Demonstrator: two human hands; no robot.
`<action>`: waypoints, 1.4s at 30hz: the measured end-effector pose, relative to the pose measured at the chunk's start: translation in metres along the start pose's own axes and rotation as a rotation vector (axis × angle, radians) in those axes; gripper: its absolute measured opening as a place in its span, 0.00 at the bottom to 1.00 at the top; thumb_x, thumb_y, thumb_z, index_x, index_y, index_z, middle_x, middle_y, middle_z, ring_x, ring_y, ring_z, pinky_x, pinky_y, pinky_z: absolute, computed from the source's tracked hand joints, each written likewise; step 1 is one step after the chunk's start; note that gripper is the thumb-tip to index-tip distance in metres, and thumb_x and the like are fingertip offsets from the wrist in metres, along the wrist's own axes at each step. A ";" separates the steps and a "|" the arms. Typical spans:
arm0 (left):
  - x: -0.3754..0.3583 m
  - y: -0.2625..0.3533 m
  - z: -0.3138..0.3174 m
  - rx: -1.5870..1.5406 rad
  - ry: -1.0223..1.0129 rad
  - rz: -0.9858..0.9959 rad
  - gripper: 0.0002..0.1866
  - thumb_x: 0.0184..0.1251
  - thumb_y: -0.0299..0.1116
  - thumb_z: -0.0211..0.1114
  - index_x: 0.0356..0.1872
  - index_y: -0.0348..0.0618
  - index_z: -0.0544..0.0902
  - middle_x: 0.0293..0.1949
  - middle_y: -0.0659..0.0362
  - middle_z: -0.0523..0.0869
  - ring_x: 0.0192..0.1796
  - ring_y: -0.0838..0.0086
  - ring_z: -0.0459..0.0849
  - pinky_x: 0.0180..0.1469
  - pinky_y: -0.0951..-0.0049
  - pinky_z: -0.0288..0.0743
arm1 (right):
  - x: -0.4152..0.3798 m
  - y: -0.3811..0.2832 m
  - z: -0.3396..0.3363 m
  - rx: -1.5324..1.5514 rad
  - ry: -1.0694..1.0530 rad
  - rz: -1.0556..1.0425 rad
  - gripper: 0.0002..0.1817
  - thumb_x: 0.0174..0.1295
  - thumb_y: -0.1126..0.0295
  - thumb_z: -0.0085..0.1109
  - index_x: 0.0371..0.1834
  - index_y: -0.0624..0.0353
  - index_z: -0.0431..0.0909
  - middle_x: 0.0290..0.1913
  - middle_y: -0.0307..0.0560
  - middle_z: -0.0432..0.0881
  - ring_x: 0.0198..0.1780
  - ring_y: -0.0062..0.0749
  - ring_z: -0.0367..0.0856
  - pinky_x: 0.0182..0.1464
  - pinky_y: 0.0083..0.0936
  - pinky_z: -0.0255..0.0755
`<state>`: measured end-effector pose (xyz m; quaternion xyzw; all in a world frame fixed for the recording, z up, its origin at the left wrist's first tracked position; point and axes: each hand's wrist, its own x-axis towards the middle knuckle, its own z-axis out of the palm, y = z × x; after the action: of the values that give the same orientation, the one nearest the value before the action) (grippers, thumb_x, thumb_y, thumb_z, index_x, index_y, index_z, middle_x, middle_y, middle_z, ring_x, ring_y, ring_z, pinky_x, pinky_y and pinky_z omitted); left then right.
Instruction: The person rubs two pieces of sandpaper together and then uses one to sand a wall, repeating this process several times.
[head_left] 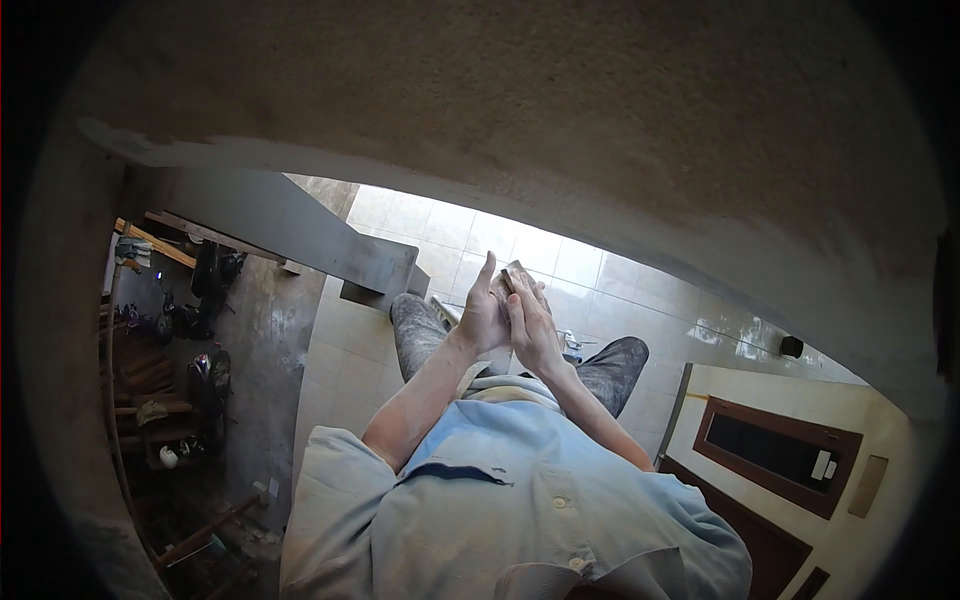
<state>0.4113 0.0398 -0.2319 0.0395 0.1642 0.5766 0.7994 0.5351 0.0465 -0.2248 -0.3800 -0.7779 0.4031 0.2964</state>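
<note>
My two hands meet in front of my body, above my knees. A small, flat, brownish-grey block [514,273] sticks up between them; its exact kind I cannot make out. My right hand [534,325] is closed around it, with the thumb on the near side. Against its left side rests my left hand [483,322], palm turned inward and thumb stretched upward. The left fingers are partly hidden behind the block and the right hand. Both hands look dusty.
A rough plastered beam [520,110] crosses close overhead. Ahead on the left juts a grey ledge [300,225]. Pale floor tiles [440,225] lie far below. At right is a wall with a brown-framed window [775,450]; at left, a cluttered area with timber [150,365].
</note>
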 end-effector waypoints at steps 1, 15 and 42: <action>0.001 0.004 -0.007 0.014 -0.058 -0.018 0.43 0.65 0.70 0.40 0.63 0.39 0.66 0.56 0.49 0.74 0.60 0.60 0.73 0.65 0.59 0.66 | -0.004 -0.007 0.001 0.007 -0.039 -0.023 0.22 0.71 0.66 0.41 0.64 0.67 0.64 0.66 0.67 0.64 0.72 0.54 0.56 0.73 0.44 0.46; -0.007 0.004 0.002 0.039 0.105 0.059 0.51 0.61 0.76 0.36 0.65 0.32 0.60 0.57 0.45 0.71 0.61 0.59 0.71 0.64 0.57 0.66 | 0.014 0.007 0.006 -0.108 -0.156 0.037 0.34 0.72 0.53 0.35 0.69 0.72 0.53 0.70 0.68 0.58 0.75 0.54 0.47 0.75 0.42 0.38; -0.023 -0.003 0.011 -0.024 0.205 0.067 0.34 0.69 0.64 0.44 0.56 0.40 0.69 0.48 0.56 0.77 0.51 0.68 0.77 0.57 0.63 0.71 | -0.011 -0.011 0.011 0.063 -0.306 0.061 0.35 0.73 0.51 0.24 0.73 0.68 0.45 0.75 0.62 0.45 0.78 0.49 0.36 0.76 0.38 0.31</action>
<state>0.4107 0.0191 -0.2177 -0.0239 0.2365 0.6060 0.7591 0.5290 0.0285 -0.2228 -0.3283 -0.7891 0.4893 0.1738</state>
